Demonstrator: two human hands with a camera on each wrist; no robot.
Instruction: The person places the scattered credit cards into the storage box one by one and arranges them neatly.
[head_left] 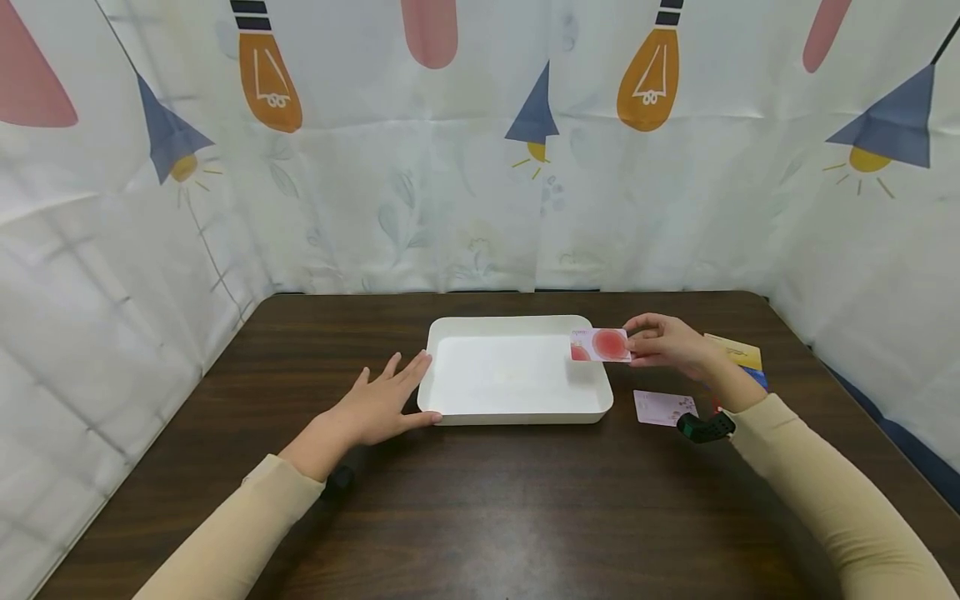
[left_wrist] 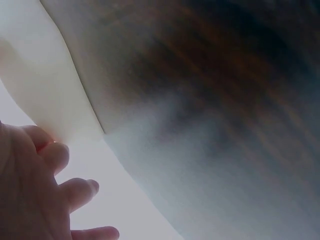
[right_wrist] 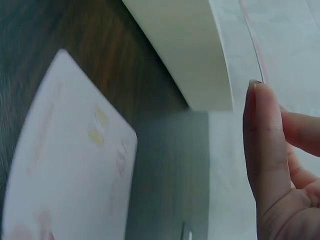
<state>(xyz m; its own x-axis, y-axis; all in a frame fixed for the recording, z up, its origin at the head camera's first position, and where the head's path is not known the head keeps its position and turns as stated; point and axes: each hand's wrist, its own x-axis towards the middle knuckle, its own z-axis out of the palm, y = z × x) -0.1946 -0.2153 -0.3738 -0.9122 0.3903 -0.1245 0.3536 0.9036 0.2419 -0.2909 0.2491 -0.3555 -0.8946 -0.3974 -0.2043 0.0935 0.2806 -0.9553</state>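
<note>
Card (head_left: pixel 600 344), pink-and-white with red circles: pinched at its right edge by your right hand (head_left: pixel 666 343), thumb and fingers closed on it, over the right side of the white tray (head_left: pixel 517 419); edge grip leaves the printed face uncovered. Your left hand (head_left: pixel 386 406) has fingers spread and straight at the tray's left side, presumably steadying it. Tray smooth, shallow, round-cornered, likely plastic; lilac card (head_left: pixel 662 407) lies flat on dark wood-grain table (head_left: pixel 525 500).
</note>
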